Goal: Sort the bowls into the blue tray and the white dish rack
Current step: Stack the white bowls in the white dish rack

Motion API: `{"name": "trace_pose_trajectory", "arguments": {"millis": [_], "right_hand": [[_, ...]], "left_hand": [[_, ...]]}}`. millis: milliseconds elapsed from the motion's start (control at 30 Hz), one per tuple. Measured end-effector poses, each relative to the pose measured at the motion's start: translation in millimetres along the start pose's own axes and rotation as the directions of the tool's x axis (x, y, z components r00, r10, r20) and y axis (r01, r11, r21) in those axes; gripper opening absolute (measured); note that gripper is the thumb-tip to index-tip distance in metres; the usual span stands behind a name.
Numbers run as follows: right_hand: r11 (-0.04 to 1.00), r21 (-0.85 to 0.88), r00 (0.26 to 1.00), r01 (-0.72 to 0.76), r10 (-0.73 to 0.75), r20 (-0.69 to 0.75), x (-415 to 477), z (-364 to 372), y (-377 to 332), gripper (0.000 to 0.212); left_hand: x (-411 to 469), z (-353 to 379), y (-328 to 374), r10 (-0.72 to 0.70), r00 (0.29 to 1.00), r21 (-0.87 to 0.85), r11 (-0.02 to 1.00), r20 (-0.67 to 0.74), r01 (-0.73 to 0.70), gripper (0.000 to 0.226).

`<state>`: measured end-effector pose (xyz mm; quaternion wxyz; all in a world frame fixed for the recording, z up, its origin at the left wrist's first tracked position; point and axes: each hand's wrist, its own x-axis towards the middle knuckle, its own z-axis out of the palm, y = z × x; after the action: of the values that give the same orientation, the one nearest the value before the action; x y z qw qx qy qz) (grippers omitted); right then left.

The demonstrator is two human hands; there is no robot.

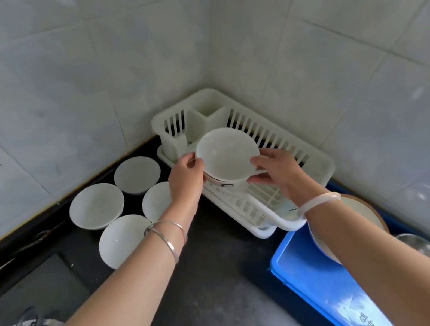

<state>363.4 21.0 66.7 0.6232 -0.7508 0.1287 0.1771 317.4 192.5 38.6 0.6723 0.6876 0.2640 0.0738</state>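
As things stand, step: bowl [228,157] going into rack [314,162], by my reading.
Bowl: over rack's middle, 12 o'clock from me.
Left hand [186,178]: pinches rim at 9 o'clock.
Right hand [275,168]: grips rim at 4 o'clock.
Waiting: four bowls [96,205] on counter [222,276], 9 o'clock of rack.
Tray [308,275]: 5 o'clock, partly filled.
Next: lower level, set down, free both hands.
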Motion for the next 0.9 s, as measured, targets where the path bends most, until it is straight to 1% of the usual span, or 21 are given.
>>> {"name": "trace_pose_trajectory", "arguments": {"millis": [67, 167, 233, 400, 533, 667, 900], "right_hand": [[0.999, 0.044, 1.000, -0.017, 0.017, -0.005, 20, -3, -4, 0.037], [0.997, 0.067, 0.999, -0.040, 0.042, -0.031, 50, -4, -6, 0.036], [0.995, 0.068, 0.995, -0.075, 0.079, -0.065, 72, -3, -4, 0.037], [0.991, 0.032, 0.984, -0.130, 0.133, -0.118, 114, 3, 8, 0.039], [0.987, 0.033, 0.979, -0.155, 0.158, -0.127, 133, 5, 21, 0.036], [0.983, 0.037, 0.974, -0.177, 0.181, -0.133, 148, 8, 30, 0.036], [0.994, 0.046, 0.984, -0.103, 0.108, -0.139, 166, 12, 39, 0.028]], "left_hand": [[20, 13, 7, 0.031, 0.999, 0.088, 0.996, 0.032, -0.034, 0.026], [48, 33, 11, 0.013, 0.997, 0.097, 0.995, 0.081, -0.021, 0.022], [66, 44, 9, -0.007, 0.996, 0.154, 0.988, 0.090, -0.007, 0.019], [105, 65, -9, -0.046, 0.995, 0.257, 0.966, 0.085, 0.022, 0.027], [125, 79, -20, -0.092, 0.991, 0.290, 0.955, 0.099, 0.059, 0.032], [137, 86, -30, -0.131, 0.988, 0.316, 0.943, 0.080, 0.100, 0.032], [147, 90, -34, -0.131, 0.988, 0.269, 0.957, 0.077, 0.106, 0.039]]}}
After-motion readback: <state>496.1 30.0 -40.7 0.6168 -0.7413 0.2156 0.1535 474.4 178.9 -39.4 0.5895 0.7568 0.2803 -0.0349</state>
